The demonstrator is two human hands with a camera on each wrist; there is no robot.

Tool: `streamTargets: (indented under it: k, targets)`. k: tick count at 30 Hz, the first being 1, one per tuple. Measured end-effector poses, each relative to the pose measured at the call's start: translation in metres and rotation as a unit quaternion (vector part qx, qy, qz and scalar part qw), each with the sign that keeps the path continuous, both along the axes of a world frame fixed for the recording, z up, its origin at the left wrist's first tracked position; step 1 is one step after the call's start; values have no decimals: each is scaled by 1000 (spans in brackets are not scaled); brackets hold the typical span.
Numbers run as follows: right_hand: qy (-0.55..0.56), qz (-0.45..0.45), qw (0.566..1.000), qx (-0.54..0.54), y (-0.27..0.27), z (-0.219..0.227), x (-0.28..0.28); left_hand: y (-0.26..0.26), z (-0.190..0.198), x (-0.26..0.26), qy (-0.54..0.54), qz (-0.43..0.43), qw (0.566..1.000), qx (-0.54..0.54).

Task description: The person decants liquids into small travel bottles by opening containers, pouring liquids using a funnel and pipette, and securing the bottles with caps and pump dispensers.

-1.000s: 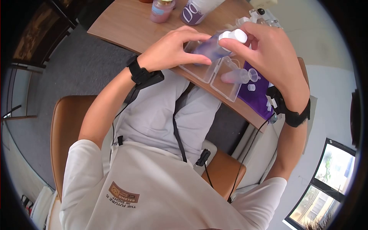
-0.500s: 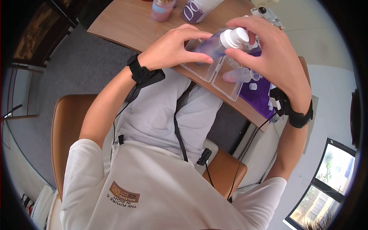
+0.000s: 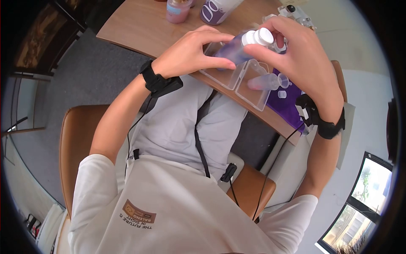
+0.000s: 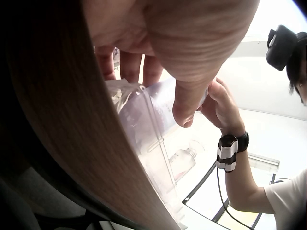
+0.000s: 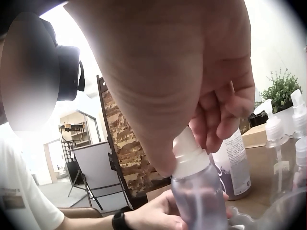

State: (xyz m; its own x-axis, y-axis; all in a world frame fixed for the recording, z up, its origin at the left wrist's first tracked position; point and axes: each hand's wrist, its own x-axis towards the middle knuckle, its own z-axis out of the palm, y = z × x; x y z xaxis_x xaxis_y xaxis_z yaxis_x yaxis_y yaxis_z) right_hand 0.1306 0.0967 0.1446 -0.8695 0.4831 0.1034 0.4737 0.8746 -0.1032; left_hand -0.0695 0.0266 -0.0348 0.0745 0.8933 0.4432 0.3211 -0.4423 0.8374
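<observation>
Over table (image 3: 139, 31) | bottle (image 3: 231, 51) slanted, cap (image 3: 263, 37) up | left grip (image 3: 186, 51) holding it | right grip (image 3: 304, 55) pinching cap

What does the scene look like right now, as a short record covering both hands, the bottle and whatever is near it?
Left hand: grips bottle's body
Right hand: pinches the white top
Bottle: translucent, bluish
White top: on the bottle; whether tight, cannot tell
Below the hands: clear case, open
By the case: small clear vessel, pinkish low down
On purple cloth: small white cap
Farther back: pink jar, white-and-purple container
</observation>
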Motion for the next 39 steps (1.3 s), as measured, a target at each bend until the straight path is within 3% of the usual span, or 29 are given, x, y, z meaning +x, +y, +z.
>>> streamTargets:
  k: [2, 5, 11, 14, 17, 20, 23, 28, 34, 39]
  targets:
    - [-50, -38, 998, 21, 3, 2, 0, -1, -1, 0, 0, 5, 1000, -17]
    - [42, 53, 998, 18, -2, -2, -4, 0, 1, -1, 0, -8, 1000, 1]
    - [-4, -28, 1000, -6, 1, -5, 2, 1, -3, -1, -3, 1, 1000, -9]
    - [24, 16, 1000, 4, -4, -3, 1, 1, -3, -1, 3, 4, 1000, 0]
    - [56, 1, 998, -33, -5, -1, 7, 2, -3, -1, 9, 2, 1000, 17]
    - [101, -82, 984, -119, -5, 10, 28, -1, 2, -1, 3, -13, 1000, -12]
    - [191, -98, 968, -126, -4, 11, 67, -1, 4, -1, 0, -17, 1000, -21]
    - [340, -268, 896, -103, -24, -23, 139, -3, 5, 0, -18, -22, 999, -35]
    - [517, -326, 755, -236, -41, -119, 202, 0, 2, 1, -14, -10, 1000, 14]
    - [536, -353, 732, -230, -44, -176, 209, 4, -3, 1, -16, -16, 999, 25]
